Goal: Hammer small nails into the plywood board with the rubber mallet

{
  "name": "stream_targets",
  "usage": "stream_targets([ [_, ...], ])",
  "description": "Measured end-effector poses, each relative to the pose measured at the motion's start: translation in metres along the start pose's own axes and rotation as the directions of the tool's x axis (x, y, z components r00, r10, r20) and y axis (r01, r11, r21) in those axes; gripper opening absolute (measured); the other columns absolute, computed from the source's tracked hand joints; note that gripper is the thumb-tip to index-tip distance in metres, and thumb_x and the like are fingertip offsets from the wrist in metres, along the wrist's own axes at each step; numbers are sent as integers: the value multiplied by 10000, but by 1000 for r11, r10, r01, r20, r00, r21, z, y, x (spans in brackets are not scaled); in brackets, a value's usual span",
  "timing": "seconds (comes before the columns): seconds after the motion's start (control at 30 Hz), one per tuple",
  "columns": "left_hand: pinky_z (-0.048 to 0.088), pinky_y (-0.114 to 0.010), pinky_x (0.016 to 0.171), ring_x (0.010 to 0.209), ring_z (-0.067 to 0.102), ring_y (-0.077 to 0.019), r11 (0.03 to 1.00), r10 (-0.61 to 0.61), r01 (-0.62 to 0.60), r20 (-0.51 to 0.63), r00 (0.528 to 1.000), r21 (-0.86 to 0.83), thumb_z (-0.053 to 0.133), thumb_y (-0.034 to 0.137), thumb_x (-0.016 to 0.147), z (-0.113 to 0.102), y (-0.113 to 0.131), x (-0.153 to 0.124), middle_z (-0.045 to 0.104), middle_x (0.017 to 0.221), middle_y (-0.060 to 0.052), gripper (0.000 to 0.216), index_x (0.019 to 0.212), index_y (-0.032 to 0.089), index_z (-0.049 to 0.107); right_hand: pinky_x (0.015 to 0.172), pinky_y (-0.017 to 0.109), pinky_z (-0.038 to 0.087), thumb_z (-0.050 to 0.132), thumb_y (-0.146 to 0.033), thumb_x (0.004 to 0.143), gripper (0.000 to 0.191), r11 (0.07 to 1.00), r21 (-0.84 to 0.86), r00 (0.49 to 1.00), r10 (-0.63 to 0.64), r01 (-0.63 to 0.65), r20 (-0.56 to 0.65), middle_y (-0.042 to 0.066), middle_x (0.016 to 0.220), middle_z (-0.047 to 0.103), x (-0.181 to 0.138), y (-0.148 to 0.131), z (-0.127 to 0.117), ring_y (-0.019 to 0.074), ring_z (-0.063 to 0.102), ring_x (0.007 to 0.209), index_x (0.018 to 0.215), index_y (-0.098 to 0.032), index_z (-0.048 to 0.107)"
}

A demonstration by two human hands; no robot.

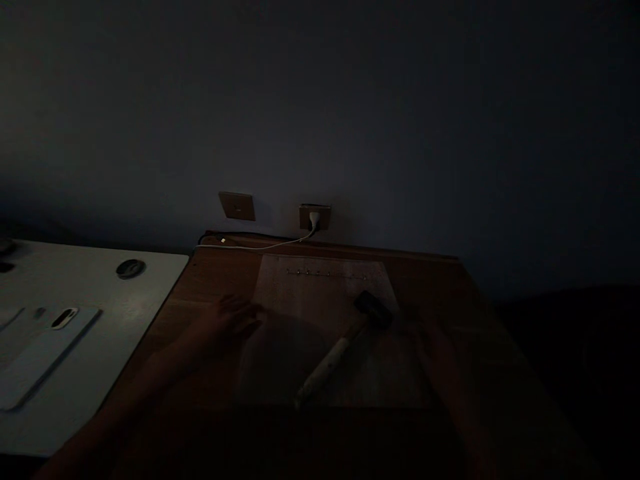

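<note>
Behind everything in front of you rises the wall [350, 120], and the wooden bench [225, 270] runs up to it, its far edge finished with a low raised strip. Your bench's left edge meets a white table [165, 287]; past its right edge the view goes too dark to read. On the bench lies a flat sheet [310, 293], its far edge near the bench's far edge, with wood showing along both its sides; the wider strip runs towards the bench's far right corner. A pale cable [250, 248] follows the bench's far edge from the far left corner to a plug [314, 217].

Your hammer [333, 357] lies slantwise on the sheet, dark head just inside the right edge, handle end at the near edge. Your left hand [230, 320] comes in over the bench's left side, fingers loosely curved and spread, tips just across the sheet's left edge; whether they touch, you cannot tell. Your right hand [433, 347] is at the sheet's right edge, near the hammer head, too dim to tell its grip.

A phone [45, 363] lies on the white table, and a round dark object [131, 269] sits near that table's far right corner. Smallest, a row of nail-like pins [319, 273] runs just inside the sheet's far edge.
</note>
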State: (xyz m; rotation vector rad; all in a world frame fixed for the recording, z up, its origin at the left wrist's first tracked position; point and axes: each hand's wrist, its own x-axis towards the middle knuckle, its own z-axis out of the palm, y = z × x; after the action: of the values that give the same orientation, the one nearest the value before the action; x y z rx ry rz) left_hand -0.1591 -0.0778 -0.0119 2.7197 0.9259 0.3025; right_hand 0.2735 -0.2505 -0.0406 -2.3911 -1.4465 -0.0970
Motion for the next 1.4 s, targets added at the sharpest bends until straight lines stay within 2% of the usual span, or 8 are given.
stream_targets([
  [0.13,558,-300,816,914,731,-190,999,-44,44,35,998,-17,565,305,1028,-33,10,77,743,1230,-94,250,1194,202,721,901,437,536,478,-455,987,403,976,145,986,-154,161,-56,162,1075,749,78,-50,-23,310,694,998,1087,-177,752],
  [0.2,546,-292,791,907,731,-202,997,-81,82,95,992,-10,617,248,985,-43,12,112,763,1140,-89,219,1167,180,718,868,400,526,522,-397,969,320,966,192,984,-164,175,-74,142,998,750,109,-75,-28,282,691,928,999,-186,761],
  [0.37,543,-306,834,920,725,-216,990,-142,144,114,983,-6,687,191,919,-40,8,157,766,1054,-82,241,1157,163,719,760,356,495,582,-334,941,225,960,246,991,-132,131,-12,106,909,721,144,-103,-15,247,668,822,910,-204,762],
  [0.53,548,-323,899,1054,710,-238,993,-116,118,128,985,-11,738,197,888,-14,-5,159,711,1223,-113,271,1155,170,703,775,331,499,597,-259,913,177,947,298,975,-170,122,143,82,943,742,150,-98,10,227,694,849,879,-215,766],
  [0.67,543,-313,877,1036,699,-231,997,-63,70,152,986,-41,762,182,863,-2,-9,160,690,1215,-92,277,1133,186,701,739,317,483,636,-227,895,144,961,258,961,-158,97,226,71,908,766,151,-90,22,231,705,840,868,-222,777],
  [1.0,526,-319,798,982,701,-251,991,-135,132,272,953,29,750,110,818,-5,-11,156,705,1136,-107,206,1015,156,711,687,307,477,661,-170,869,139,983,182,928,-83,16,364,84,891,798,147,-68,37,226,727,790,815,-207,784],
  [1.27,522,-306,813,976,697,-230,989,-142,144,274,951,14,701,53,822,-9,-7,159,704,1159,-106,229,1027,153,708,621,314,471,682,-214,873,161,985,172,914,-83,15,398,87,807,790,150,-59,49,235,725,712,745,-216,780],
  [1.4,521,-302,803,946,698,-222,989,-145,144,280,949,25,615,35,855,-9,-6,159,711,1148,-114,217,1002,150,726,632,301,476,718,-192,845,140,978,199,937,-131,68,324,71,784,785,148,-57,56,211,715,692,712,-223,752],
])
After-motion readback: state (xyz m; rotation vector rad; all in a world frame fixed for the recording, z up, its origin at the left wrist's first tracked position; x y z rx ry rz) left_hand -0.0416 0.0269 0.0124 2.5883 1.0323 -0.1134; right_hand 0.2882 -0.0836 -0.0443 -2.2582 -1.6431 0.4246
